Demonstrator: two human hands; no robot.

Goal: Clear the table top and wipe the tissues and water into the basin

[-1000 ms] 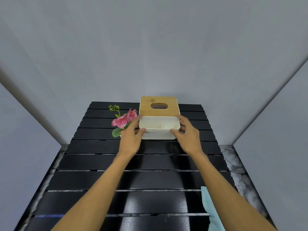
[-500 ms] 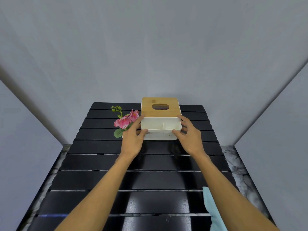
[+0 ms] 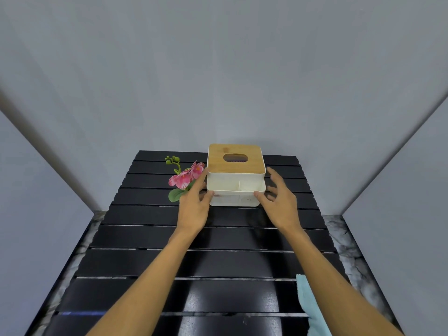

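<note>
A white tissue box [image 3: 226, 181] with a bamboo lid and an oval slot stands at the back of the black slatted table top [image 3: 218, 263], close to the wall. My left hand [image 3: 194, 207] rests against its left side, thumb on the front left corner. My right hand [image 3: 281, 204] is beside the box's right side with fingers spread and off the wall of the box; only the thumb tip is at the front right corner. No tissue shows in the slot. No loose tissues, water or basin are in view.
A pink artificial orchid [image 3: 184, 178] with green leaves lies just left of the box, behind my left hand. A light blue cloth [image 3: 308, 301] lies at the table's near right edge, partly under my right forearm. Marble counter [image 3: 339, 229] borders the slats; grey walls close in on three sides.
The box has been carried slightly farther back and sits on the slats. My right hand's fingers have come off the box and spread open; the left hand stays at the box.
</note>
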